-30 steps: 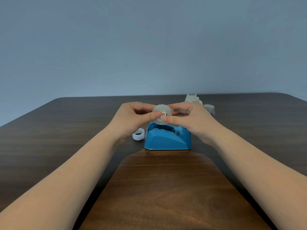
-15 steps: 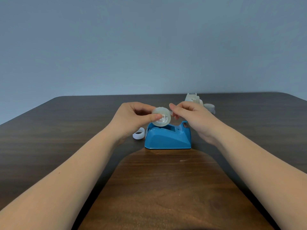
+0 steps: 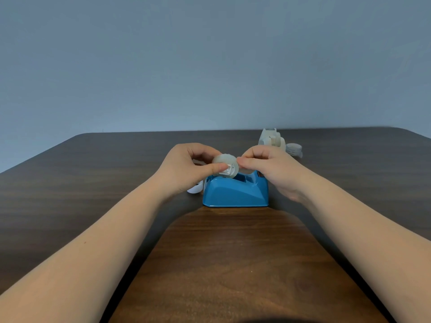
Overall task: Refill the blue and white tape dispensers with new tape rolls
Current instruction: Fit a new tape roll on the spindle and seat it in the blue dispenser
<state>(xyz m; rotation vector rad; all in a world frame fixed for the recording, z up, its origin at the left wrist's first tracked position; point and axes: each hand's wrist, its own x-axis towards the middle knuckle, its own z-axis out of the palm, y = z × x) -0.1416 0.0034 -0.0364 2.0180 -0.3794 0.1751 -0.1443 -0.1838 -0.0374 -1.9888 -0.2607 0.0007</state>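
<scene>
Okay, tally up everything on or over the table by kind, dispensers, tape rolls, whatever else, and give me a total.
Tape dispensers: 2, the blue dispenser and the white dispenser
Tape rolls: 2, the held roll and the spare roll
Empty white core ring: 1
Total: 5

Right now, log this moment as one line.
left hand: holds tape roll | right hand: pinches roll's edge | blue dispenser: empty, below roll

A tape roll (image 3: 225, 168) sits between two hands above a tape dispenser (image 3: 235, 193) on the desk (image 3: 93, 173); a second dispenser (image 3: 271, 139) stands behind, right.
</scene>
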